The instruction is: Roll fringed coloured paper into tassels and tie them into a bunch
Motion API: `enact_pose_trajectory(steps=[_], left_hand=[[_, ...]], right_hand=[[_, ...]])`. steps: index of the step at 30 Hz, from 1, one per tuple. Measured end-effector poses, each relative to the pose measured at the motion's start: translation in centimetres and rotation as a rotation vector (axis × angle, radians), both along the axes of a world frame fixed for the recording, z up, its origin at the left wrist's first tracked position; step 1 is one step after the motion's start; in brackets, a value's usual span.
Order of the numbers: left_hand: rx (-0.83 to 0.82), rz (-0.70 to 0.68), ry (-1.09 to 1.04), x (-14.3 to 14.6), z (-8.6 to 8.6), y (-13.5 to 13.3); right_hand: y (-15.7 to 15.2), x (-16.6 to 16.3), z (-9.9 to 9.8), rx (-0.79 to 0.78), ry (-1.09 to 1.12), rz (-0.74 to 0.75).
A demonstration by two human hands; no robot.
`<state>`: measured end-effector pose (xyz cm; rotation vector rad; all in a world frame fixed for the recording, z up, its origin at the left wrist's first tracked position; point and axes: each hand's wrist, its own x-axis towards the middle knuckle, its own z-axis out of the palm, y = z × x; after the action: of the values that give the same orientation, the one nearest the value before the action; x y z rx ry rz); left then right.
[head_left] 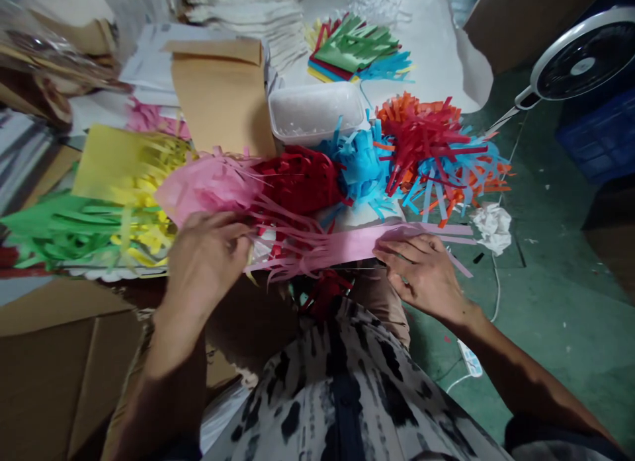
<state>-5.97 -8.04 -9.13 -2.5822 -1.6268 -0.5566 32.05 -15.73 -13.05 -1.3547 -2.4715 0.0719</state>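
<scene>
Grasping fringed pink paper [352,243], left hand [208,256] and right hand [421,269] sit near red fringes [300,183]

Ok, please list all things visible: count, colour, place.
fringed sheet: one, pink, front centre
fringed bunches: several, green, yellow, pink, red, blue, orange, across middle
fringed stack: one, multicoloured, top centre
tub: one, white, upper centre
packet: one, brown, left of tub
papers: several, white, behind packet
fan: one, black/white, upper right
crate: one, blue, below fan
crumpled paper: one, white, right of sheet
power strip: one, white, lower right
cardboard: some, brown, lower left
shirt: one, black/white, bottom
left hand: one, at sheet's fringe
right hand: one, on sheet
</scene>
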Motion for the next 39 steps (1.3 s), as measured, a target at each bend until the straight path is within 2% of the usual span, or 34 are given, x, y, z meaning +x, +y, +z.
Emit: enact_pose_trajectory(steps=[2, 3, 4, 5, 7, 8, 11, 13, 15, 19, 24, 31, 35, 39], left_hand=[[0.115, 0.144, 0.015, 0.6, 1.1, -0.7], [0.178, 0.171, -0.033, 1.8, 1.4, -1.3], [0.222, 0.118, -0.072, 3.4, 1.4, -2.1], [0.209, 0.001, -0.113, 5.4, 1.1, -2.8], [0.127, -0.327, -0.147, 9.7, -0.5, -4.2], [0.076, -0.399, -0.148, 11.5, -1.6, -4.6], [-0.034, -0.425, -0.147, 14.7, -5.1, -5.0], [-0.076, -0.424, -0.160, 14.8, -6.7, -4.7], [-0.094, -0.441, -0.179, 14.1, -7.3, -4.4], [-0.068, -0.499, -0.210, 12.5, -7.1, -4.4], [0.012, -0.428, -0.227, 11.7, -6.8, -5.0], [-0.025, -0.459, -0.340, 11.4, -6.4, -4.8], [0.004, -0.340, -0.275, 10.8, -6.3, -5.2], [-0.071, -0.169, -0.280, 10.0, -5.4, -5.0]], right_hand=[[0.1, -0.1, 0.1, 0.006, 0.006, 0.008], [0.2, -0.2, 0.1, 0.005, 0.005, 0.012], [0.3, -0.2, 0.2, 0.005, 0.004, 0.014], [0.3, -0.3, 0.2, 0.006, 0.001, 0.013], [0.5, -0.4, 0.3, 0.018, -0.009, 0.004], [0.6, -0.4, 0.4, 0.026, -0.014, -0.001], [0.9, -0.5, 0.7, 0.022, -0.025, -0.009], [1.1, -0.5, 0.9, 0.002, -0.043, -0.008], [1.3, -0.5, 1.1, -0.015, -0.072, -0.002], [1.6, -0.2, 1.3, -0.021, -0.093, 0.043], [1.4, -0.2, 0.7, 0.008, -0.050, 0.115], [1.3, -1.2, 0.0, 0.033, -0.007, 0.096], [1.6, -1.0, 0.2, 0.000, 0.041, 0.051], [2.1, -0.5, 0.5, -0.095, 0.096, -0.052]])
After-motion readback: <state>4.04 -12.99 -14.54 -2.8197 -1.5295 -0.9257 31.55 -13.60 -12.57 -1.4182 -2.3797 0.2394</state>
